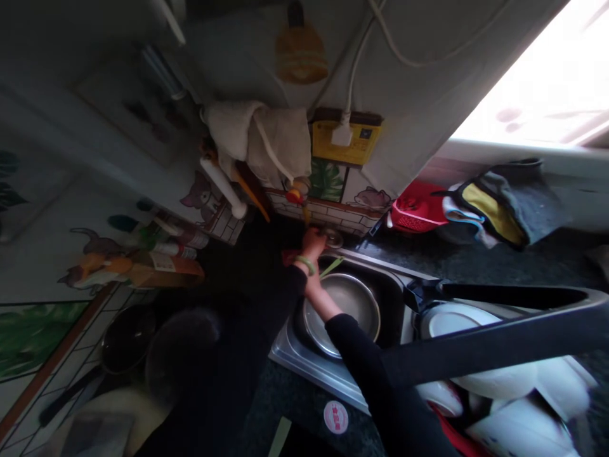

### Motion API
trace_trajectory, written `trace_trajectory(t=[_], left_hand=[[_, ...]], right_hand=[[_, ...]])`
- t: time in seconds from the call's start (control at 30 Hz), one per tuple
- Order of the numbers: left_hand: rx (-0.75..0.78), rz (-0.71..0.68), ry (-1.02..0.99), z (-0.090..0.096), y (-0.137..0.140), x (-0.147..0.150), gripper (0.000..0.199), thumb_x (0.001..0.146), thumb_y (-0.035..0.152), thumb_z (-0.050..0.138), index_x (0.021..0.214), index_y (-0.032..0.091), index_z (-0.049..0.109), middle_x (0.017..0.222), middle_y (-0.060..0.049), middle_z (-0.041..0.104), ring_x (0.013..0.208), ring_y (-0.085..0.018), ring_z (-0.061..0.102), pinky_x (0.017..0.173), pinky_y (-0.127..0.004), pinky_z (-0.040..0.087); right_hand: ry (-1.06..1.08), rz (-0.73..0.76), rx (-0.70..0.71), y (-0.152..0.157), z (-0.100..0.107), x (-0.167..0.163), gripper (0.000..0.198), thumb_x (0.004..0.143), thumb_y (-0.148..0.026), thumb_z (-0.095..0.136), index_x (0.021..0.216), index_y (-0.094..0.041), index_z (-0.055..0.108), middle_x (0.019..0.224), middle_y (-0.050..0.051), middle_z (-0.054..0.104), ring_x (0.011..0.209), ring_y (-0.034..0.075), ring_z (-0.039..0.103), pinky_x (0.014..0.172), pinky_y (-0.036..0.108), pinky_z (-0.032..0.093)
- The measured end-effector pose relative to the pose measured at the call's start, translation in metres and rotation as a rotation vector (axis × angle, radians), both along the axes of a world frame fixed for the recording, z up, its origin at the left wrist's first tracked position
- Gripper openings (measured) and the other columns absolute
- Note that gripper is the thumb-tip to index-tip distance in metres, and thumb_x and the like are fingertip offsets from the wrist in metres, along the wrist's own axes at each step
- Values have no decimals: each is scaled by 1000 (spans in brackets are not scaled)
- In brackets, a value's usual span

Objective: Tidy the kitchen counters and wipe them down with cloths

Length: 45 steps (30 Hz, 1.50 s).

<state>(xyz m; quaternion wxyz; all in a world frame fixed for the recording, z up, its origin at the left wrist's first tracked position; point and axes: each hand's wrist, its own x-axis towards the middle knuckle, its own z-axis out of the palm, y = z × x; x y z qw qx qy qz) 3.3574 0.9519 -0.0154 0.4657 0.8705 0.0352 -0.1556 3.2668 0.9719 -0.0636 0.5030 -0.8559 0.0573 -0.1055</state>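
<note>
My left hand [314, 244], with a green bangle [306, 264] at its wrist, reaches over the far left corner of the sink [328, 379]. Its fingers are curled just below a tap with a red part [295, 194]; what they hold, if anything, is hidden. My right hand [312, 285] crosses beneath the left wrist, its fingers out of sight behind it. A round metal basin [358, 304] sits in the sink, under my right forearm. A slim green strip [332, 267] leans at the basin's far rim. Beside my left hand is a small round metal item [332, 238].
White bowls and plates [514, 381] are stacked right of the sink, below a wide dark bar [485, 343]. A red basket [419, 206] and cloths [504, 203] lie by the window. Left stand bottles [166, 270] and a dark pan [127, 336]. A cloth [266, 136] hangs above.
</note>
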Motion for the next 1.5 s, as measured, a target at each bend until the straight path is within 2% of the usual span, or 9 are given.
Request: trace_trajectory(t=[0.23, 0.47, 0.8, 0.97, 1.07, 1.17, 1.37, 1.43, 1.5], left_hand=[[84, -173, -60, 14, 27, 17, 14, 77, 4, 71, 78, 17, 76, 91, -9, 76, 97, -24, 70, 95, -34, 50], [337, -375, -381, -8, 94, -39, 11, 85, 18, 69, 84, 23, 79, 86, -8, 64, 90, -24, 63, 91, -35, 51], [319, -218, -448, -16, 144, -134, 18, 88, 11, 61, 93, 22, 74, 98, -8, 60, 97, -24, 61, 91, -38, 52], [127, 26, -382, -18, 162, -176, 22, 91, 14, 56, 106, 21, 69, 105, -8, 62, 87, -18, 66, 79, -33, 59], [105, 40, -373, -20, 161, -186, 41, 86, 7, 54, 122, 22, 66, 119, -10, 63, 99, -20, 68, 88, -36, 60], [125, -35, -387, -20, 159, -193, 50, 84, 1, 49, 124, 24, 67, 126, -10, 64, 119, -23, 65, 107, -41, 53], [182, -227, -423, -19, 167, -207, 62, 85, 17, 70, 145, 23, 53, 144, -12, 59, 132, -28, 57, 113, -47, 48], [182, -257, -457, -20, 168, -207, 67, 82, 9, 71, 145, 23, 52, 143, -12, 59, 132, -27, 57, 113, -44, 48], [163, -246, -492, -18, 167, -204, 58, 83, 2, 65, 137, 23, 58, 135, -10, 64, 127, -24, 61, 111, -41, 50]], right_hand=[[-10, -215, 270, -49, 20, -43, 36, 72, -27, 56, 105, -23, 70, 108, 7, 74, 101, 27, 67, 93, 41, 54], [117, -477, 287, -88, 23, -42, 42, 74, -40, 60, 110, -22, 70, 108, 5, 75, 97, 26, 68, 93, 39, 53], [182, -307, 67, -21, 5, -8, 47, 77, -26, 57, 123, -15, 65, 117, 17, 68, 109, 32, 61, 98, 45, 49], [240, -225, 9, 18, 2, -51, 36, 80, -19, 54, 114, -14, 65, 106, 16, 64, 99, 30, 60, 90, 43, 51], [252, -102, 44, 25, 3, -85, 30, 76, -18, 58, 104, -16, 67, 101, 13, 66, 95, 29, 60, 87, 42, 52], [314, 15, 240, 23, 8, -104, 30, 72, -22, 66, 102, -18, 69, 99, 11, 69, 93, 28, 62, 86, 40, 52], [601, 100, 1185, 6, 29, -114, 49, 86, -60, 59, 113, -20, 71, 104, 7, 74, 92, 23, 67, 74, 31, 55], [672, 127, 1251, -7, 35, -115, 51, 83, -61, 64, 116, -23, 71, 107, 7, 75, 96, 23, 68, 77, 32, 57], [678, 65, 1107, -25, 37, -112, 46, 80, -55, 70, 114, -24, 72, 108, 7, 75, 96, 24, 69, 77, 35, 58]])
